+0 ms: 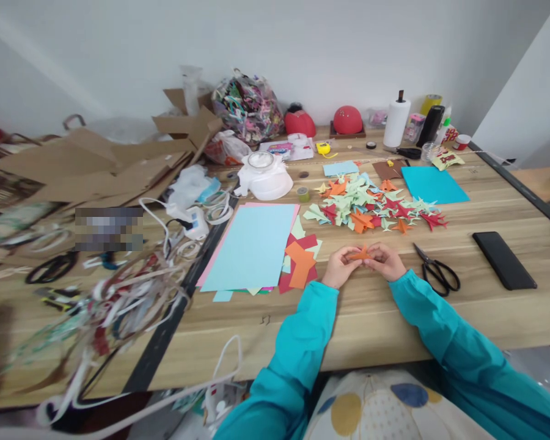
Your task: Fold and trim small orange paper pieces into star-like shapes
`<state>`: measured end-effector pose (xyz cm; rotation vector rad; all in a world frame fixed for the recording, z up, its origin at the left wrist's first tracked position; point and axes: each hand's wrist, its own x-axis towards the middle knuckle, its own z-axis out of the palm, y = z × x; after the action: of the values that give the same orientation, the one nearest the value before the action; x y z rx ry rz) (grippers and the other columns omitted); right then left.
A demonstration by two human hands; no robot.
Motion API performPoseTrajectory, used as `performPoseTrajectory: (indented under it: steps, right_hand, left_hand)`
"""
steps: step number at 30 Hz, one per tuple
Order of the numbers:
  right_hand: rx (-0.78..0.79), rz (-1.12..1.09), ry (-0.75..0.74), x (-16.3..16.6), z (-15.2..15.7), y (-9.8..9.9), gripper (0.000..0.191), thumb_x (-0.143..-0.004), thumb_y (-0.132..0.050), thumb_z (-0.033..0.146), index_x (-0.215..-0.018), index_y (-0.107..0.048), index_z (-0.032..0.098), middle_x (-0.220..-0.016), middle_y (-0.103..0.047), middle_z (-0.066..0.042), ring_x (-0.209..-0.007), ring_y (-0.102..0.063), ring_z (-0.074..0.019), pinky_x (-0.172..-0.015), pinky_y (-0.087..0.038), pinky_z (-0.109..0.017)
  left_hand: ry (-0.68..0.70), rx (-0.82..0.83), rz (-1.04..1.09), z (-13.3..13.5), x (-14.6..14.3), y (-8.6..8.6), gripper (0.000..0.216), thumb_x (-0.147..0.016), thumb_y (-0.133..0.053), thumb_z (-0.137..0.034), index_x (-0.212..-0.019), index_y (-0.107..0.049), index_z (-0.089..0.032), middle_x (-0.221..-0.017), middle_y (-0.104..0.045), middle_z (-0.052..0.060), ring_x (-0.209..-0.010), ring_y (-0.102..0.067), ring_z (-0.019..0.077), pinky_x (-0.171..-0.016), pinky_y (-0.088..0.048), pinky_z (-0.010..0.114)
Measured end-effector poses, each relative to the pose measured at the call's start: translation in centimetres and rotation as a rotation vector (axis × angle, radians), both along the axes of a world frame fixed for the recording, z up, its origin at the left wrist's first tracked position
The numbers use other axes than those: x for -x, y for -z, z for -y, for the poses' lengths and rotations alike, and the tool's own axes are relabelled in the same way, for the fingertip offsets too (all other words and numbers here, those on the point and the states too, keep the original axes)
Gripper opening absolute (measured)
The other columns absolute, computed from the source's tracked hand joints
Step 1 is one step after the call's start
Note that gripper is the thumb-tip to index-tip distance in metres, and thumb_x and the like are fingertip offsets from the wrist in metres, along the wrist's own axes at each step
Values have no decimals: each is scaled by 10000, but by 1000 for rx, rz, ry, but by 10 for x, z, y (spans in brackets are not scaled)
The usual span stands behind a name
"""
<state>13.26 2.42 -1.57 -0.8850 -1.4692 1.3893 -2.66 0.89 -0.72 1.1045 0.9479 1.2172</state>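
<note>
Between my two hands is a small folded piece of orange paper (360, 254), pinched from both sides just above the table. My left hand (341, 266) grips its left end, and my right hand (385, 261) has its fingers closed on the right end. Beyond them lies a heap of folded paper pieces (357, 198) in green, orange and red. Flat cut paper pieces (301, 264) in orange, red and pale green lie left of my left hand. Black-handled scissors (437, 272) rest to the right of my right hand.
A stack of coloured paper sheets (252, 244) lies at left, a blue sheet (435, 184) at the back right. A black phone (504, 260) is at right. Tangled straps (119, 305), cardboard (105, 162) and a power strip (195, 221) crowd the left. A paper roll (397, 123) stands behind.
</note>
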Motion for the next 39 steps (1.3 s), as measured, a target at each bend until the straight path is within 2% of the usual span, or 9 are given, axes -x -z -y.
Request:
performPoseTrajectory:
  steps: [4,12,18,20,23,29,33,39]
  right_hand:
    - [-6,-19,22,0,0,2,313,-648,-717,341,-848,-521,200,-581,-619,26,-489,-576,-125,-460,-466,-247]
    - [-15,0,1,-1,-1,7,269,-649,-714,353,-809,-559,204,-651,-641,-1,-537,-594,-136,-476,-478,-258]
    - [-80,16,11,0,0,7,307,-650,-720,322,-884,-567,195,-818,-669,-40,-739,-639,-166,-673,-516,-309]
    - [-106,32,13,0,-1,7,284,-653,-716,323,-863,-579,190,-822,-660,-39,-747,-632,-161,-688,-511,-308]
    - [-113,59,15,0,-2,8,230,-659,-708,335,-789,-600,179,-754,-644,-25,-674,-610,-141,-637,-503,-286]
    - [-15,9,30,-1,-3,5,225,-644,-713,354,-736,-592,189,-624,-639,0,-508,-564,-119,-505,-478,-268]
    - [-26,5,10,-1,-3,3,210,-648,-710,359,-725,-605,195,-637,-655,-11,-544,-591,-140,-528,-497,-290]
    - [-71,17,3,-2,-2,3,177,-664,-705,331,-754,-634,196,-703,-672,-24,-662,-631,-162,-640,-517,-317]
  left_hand:
    - [3,0,41,0,-1,1,340,-594,-730,-237,-877,-568,-138,-973,-626,71,-706,-623,128,-678,-528,283]
    - [-13,-75,-19,-2,1,8,216,-579,-732,-221,-706,-589,-120,-1062,-574,106,-883,-599,183,-730,-513,308]
    - [-55,-176,-193,-1,5,4,97,-614,-702,-191,-648,-635,-128,-1003,-602,111,-945,-580,195,-810,-465,317]
    - [-62,-185,-199,-2,5,3,92,-610,-702,-190,-639,-638,-131,-971,-614,104,-937,-582,194,-815,-460,316]
    - [-61,-155,-179,-2,4,5,124,-607,-708,-209,-671,-638,-129,-934,-628,94,-892,-596,185,-803,-466,310]
    - [-43,-51,-136,-1,2,8,294,-623,-712,-266,-869,-628,-130,-891,-651,80,-777,-617,164,-739,-496,306]
    - [-34,-58,-119,-1,1,7,311,-625,-713,-260,-899,-631,-137,-881,-657,76,-793,-621,166,-753,-497,301]
    - [-28,-27,-128,1,-1,2,217,-623,-704,-274,-772,-637,-131,-821,-661,59,-725,-619,148,-738,-492,296]
